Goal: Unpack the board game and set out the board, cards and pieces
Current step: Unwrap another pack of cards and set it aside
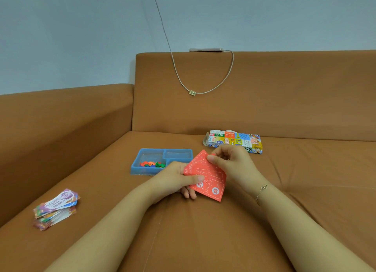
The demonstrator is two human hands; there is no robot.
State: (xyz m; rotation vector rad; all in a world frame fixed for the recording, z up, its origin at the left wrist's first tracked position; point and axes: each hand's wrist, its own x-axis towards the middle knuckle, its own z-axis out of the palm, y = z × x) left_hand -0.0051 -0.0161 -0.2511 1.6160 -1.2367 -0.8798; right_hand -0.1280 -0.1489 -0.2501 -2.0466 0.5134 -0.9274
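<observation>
Holding a stack of red cards (207,177) just in front of the blue tray (142,170): left hand (175,180) grips the stack's lower edge, right hand (232,164) pinches its top corner. Coloured pieces (152,164) sit in the tray's left compartment; game box (234,141) behind-right of tray, mixed card pile (56,208) well left-front.

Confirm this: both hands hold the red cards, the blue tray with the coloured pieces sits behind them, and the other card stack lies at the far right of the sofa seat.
Wrong on one point. The head view shows the other card stack at the far left of the sofa seat. Both hands do hold the red cards, blue tray behind.
</observation>
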